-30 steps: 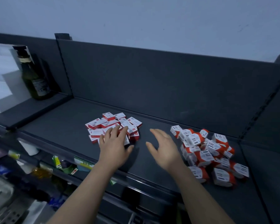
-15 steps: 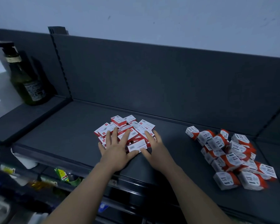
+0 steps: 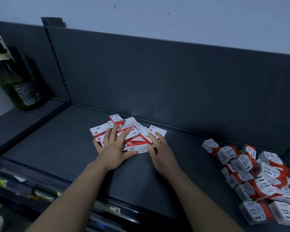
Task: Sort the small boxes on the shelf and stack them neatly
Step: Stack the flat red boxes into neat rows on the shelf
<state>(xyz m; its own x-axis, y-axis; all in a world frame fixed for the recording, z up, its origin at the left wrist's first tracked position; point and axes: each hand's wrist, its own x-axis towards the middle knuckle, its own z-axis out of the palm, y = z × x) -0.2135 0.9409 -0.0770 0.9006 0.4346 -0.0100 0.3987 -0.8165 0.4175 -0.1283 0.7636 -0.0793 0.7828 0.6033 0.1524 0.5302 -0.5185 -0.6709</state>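
Observation:
A loose pile of flat red-and-white boxes point(image 3: 134, 133) lies on the dark shelf point(image 3: 57, 144), near its back panel. My left hand point(image 3: 115, 146) rests flat on the pile's left side, fingers spread, thumb under a barcode box. My right hand point(image 3: 159, 151) presses against the pile's right edge with fingers extended. Neither hand has lifted a box. To the right, a second heap of chunkier orange-and-white boxes point(image 3: 258, 180) lies jumbled on the same shelf, untouched.
A dark green glass bottle point(image 3: 17, 81) stands on the neighbouring shelf section at the left, beside a slotted upright point(image 3: 57, 61). The back panel point(image 3: 157, 81) rises just behind the flat boxes. Lower shelves with small goods point(image 3: 43, 195) show beneath the front edge.
My right hand has moved left from open shelf to the flat-box pile's right edge. Both hands have closed in on the pile, which looks more bunched together.

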